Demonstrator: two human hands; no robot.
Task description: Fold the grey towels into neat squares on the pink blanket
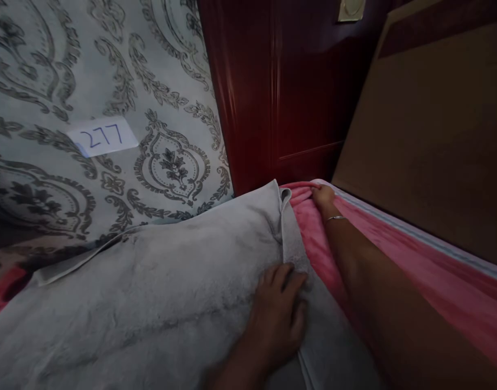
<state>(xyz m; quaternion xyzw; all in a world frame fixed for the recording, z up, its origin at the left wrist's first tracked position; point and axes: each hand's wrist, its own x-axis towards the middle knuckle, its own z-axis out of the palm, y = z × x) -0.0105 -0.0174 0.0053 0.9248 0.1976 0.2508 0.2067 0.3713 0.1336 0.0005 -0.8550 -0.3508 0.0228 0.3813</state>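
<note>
Smoothing step, I judge: the left hand (278, 311) lies flat and open on the grey towel (159, 292), lower centre. The right hand (323, 196) pinches the pink blanket (414, 271) at its corner (mid-frame, beside the door (281, 97)). Any next move needs an even pull.

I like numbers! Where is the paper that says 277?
In the head view, the white paper is at the upper left, on the patterned grey wall, above the grey towel and left of the red door.
</note>
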